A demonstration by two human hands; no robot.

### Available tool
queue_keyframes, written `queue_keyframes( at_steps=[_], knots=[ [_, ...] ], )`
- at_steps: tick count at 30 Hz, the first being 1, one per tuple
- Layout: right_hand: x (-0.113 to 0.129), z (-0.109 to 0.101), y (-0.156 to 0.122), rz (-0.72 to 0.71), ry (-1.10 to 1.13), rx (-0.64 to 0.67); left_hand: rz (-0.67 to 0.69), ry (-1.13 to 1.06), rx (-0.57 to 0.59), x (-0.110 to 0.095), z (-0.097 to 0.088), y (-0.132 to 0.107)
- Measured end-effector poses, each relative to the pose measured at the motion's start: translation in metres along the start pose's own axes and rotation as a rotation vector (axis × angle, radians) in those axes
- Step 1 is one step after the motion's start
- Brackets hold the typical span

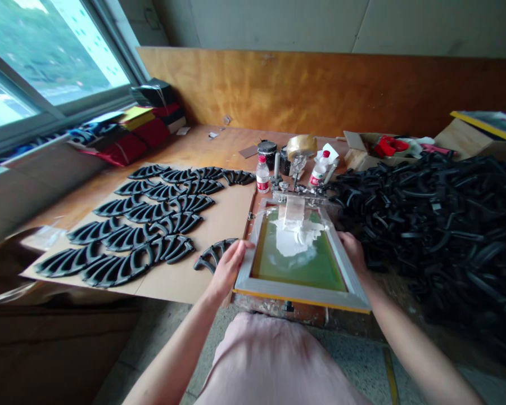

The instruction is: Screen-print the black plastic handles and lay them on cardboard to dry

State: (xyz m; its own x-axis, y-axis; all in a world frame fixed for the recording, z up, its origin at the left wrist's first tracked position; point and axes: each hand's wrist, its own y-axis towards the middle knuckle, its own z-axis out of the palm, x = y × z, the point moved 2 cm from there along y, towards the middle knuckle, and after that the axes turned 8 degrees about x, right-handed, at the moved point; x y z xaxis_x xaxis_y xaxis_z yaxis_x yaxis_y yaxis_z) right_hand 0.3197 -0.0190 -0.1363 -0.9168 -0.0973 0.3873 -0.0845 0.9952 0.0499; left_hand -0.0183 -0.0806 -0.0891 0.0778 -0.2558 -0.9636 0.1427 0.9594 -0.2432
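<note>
Within the screen frame [299, 289] lies white ink [293, 239], apparently; both hands [230, 267] [352, 251] grip its rails.

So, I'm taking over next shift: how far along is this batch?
Looks done: rows of black plastic pieces on a cardboard sheet. In hand: the left hand and right hand rest on a screen-printing frame, white ink on its mesh. Left: a large heap of black pieces.
</note>
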Motion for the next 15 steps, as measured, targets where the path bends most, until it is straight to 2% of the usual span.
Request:
queue_keyframes(
  at_steps=[2, 4, 7, 10, 13, 15],
  knots=[
    [0.008, -0.017, 0.015, -0.005, 0.01, -0.11, -0.1, 0.018, 0.025, 0.037, -0.004, -0.004],
    [0.035, -0.023, 0.03, -0.103, 0.001, -0.16, -0.135, 0.057, 0.026, 0.069, -0.005, 0.002],
    [0.084, -0.01, 0.046, -0.268, -0.104, -0.046, -0.157, 0.154, 0.015, 0.1, -0.008, 0.016],
    [0.108, 0.011, 0.046, -0.3, -0.188, 0.137, -0.155, 0.205, 0.027, 0.113, -0.012, 0.023],
    [0.105, 0.025, 0.025, -0.343, -0.21, 0.289, -0.158, 0.193, 0.039, 0.115, -0.014, 0.022],
    [0.097, 0.025, 0.005, -0.429, -0.216, 0.338, -0.161, 0.175, 0.028, 0.114, -0.014, 0.021]
  ],
)
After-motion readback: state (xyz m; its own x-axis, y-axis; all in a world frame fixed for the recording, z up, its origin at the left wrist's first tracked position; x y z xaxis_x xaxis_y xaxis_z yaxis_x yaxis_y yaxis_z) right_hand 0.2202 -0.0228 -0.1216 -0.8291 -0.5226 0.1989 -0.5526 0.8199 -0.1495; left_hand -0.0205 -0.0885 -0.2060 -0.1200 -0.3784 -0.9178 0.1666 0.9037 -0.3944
